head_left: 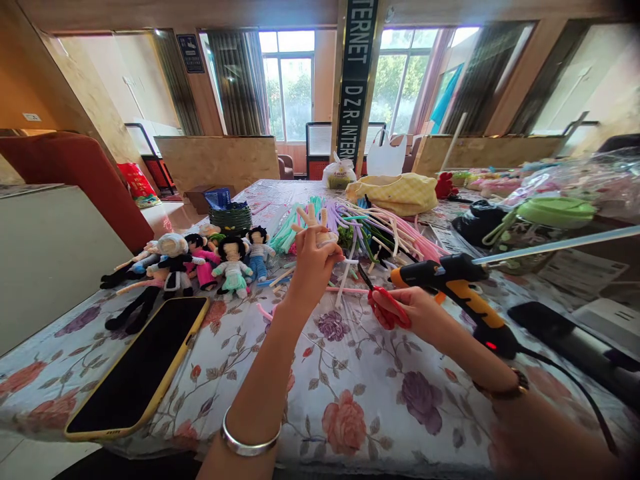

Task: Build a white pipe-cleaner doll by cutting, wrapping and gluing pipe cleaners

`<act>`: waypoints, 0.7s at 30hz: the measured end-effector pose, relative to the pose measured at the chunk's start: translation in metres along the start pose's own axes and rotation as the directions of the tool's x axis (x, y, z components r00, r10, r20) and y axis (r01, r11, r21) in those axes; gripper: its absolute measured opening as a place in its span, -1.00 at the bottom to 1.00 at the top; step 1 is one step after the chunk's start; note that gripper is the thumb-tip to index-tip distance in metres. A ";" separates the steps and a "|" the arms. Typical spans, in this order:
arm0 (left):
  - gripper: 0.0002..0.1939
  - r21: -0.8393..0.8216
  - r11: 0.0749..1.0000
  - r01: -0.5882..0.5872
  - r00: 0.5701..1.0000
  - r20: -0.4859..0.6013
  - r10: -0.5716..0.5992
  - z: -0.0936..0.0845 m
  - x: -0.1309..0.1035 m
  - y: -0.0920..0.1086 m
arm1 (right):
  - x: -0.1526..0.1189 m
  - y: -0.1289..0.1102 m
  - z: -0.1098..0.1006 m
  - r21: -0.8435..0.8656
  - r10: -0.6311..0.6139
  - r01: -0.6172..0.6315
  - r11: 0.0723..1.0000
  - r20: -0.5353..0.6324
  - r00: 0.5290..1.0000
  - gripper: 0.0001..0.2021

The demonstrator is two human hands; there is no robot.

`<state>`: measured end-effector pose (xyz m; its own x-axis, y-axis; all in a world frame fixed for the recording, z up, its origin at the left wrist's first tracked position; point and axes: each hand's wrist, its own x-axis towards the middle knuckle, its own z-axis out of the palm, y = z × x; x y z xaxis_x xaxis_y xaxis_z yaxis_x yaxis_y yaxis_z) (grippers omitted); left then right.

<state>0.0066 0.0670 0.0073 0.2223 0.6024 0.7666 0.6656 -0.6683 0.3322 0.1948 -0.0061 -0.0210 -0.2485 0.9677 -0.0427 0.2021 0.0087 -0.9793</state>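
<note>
My left hand point(318, 257) is closed around a cream fuzzy figure point(327, 238), seemingly of pipe cleaner, with stubby limbs sticking up past the fingers. From the same hand a short white pipe cleaner end point(351, 261) points right. Red-handled scissors point(385, 308) are in my right hand point(417, 310), their dark blades tilted up and left close to that white end. Behind both hands spreads a heap of green, purple, pink and white pipe cleaners point(350, 223). Several small fuzzy dolls point(233, 267) lie to the left. My fingers hide part of the cream figure.
A black and orange glue gun point(460, 290) with a long glue stick is beside my right forearm, its cable trailing forward. A yellow-cased phone point(140, 367) lies front left. Farther back are a yellow checked pouch point(395, 193), stacked dark green dishes point(230, 217) and a green-lidded container point(555, 212).
</note>
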 end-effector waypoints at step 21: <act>-0.93 -0.036 0.998 0.043 0.997 0.061 -0.041 0.005 -0.003 0.000 | -0.008 -0.026 0.001 -0.073 0.143 -0.141 0.987 0.017 0.990 -0.64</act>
<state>0.0095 0.0676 0.0023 0.2380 0.6549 0.7173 0.6488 -0.6568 0.3843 0.1903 -0.0148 0.0043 -0.2327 0.9547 -0.1855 0.3039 -0.1098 -0.9463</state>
